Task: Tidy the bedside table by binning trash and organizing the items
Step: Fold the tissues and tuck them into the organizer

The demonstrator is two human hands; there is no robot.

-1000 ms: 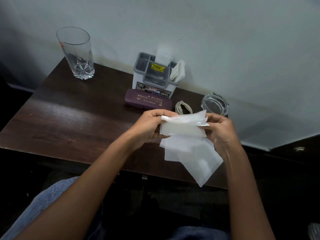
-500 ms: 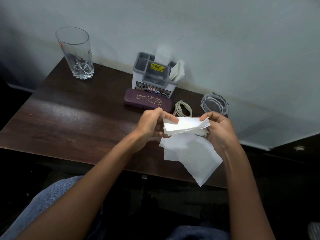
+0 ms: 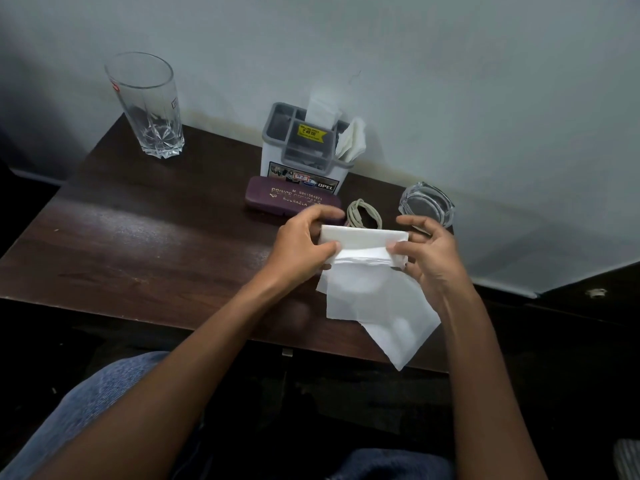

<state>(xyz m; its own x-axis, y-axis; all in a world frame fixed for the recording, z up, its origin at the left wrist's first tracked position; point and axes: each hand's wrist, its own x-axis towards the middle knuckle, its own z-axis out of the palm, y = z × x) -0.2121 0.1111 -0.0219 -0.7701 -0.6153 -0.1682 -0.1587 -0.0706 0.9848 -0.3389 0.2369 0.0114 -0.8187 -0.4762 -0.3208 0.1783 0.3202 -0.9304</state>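
White tissue paper (image 3: 367, 292) hangs between both hands above the front edge of the dark wooden bedside table (image 3: 138, 244). Its top part is folded into a flat band. My left hand (image 3: 301, 244) pinches the band's left end with thumb and fingers. My right hand (image 3: 429, 251) pinches the right end, thumb on top. The loose lower sheets droop past the table edge.
A white and grey organizer (image 3: 301, 147) with tissues stands at the wall. A maroon spectacle case (image 3: 277, 199) lies in front of it. A coiled cable (image 3: 363, 213) and glass ashtray (image 3: 426, 206) sit to the right. A tall glass (image 3: 145, 105) stands far left.
The upper part of the tissue has been folded down into a neater, flatter band. Both hands shifted slightly along its ends.
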